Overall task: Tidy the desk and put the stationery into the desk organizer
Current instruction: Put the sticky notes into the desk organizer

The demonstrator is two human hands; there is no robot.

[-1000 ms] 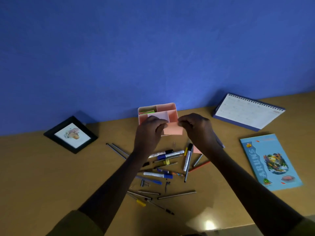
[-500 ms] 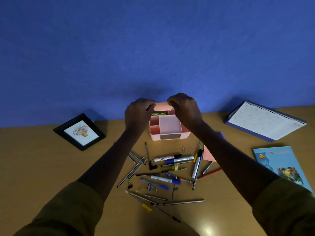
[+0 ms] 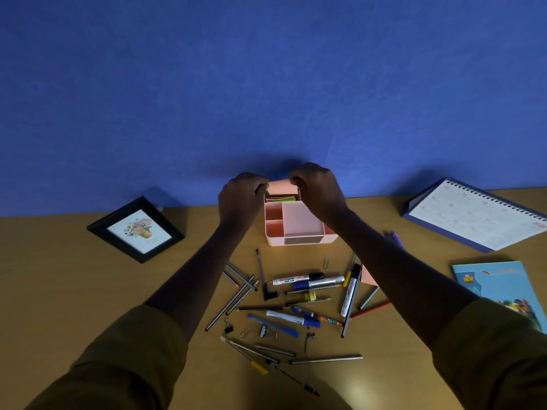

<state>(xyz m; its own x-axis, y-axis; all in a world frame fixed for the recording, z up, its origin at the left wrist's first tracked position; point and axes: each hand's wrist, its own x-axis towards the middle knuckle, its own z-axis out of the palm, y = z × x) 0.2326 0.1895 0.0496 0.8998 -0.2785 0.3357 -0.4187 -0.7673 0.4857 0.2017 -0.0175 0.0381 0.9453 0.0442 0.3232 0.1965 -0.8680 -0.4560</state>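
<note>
Your left hand (image 3: 241, 199) and right hand (image 3: 318, 190) each pinch an upper corner of a salmon-pink square of paper (image 3: 281, 187), possibly a sticky-note pad. You hold it over the back compartment of the pink plastic desk organizer (image 3: 273, 241), where green and pink slips lie. Nearer you, loose pens, pencils and binder clips lie scattered on the brown wooden desk (image 3: 74, 291), among them a white board marker with a black cap (image 3: 296, 280). A black-framed picture (image 3: 139, 230) lies to your left. A white spiral-bound desk calendar (image 3: 473, 216) and a light-blue booklet (image 3: 500, 288) lie to your right.
</note>
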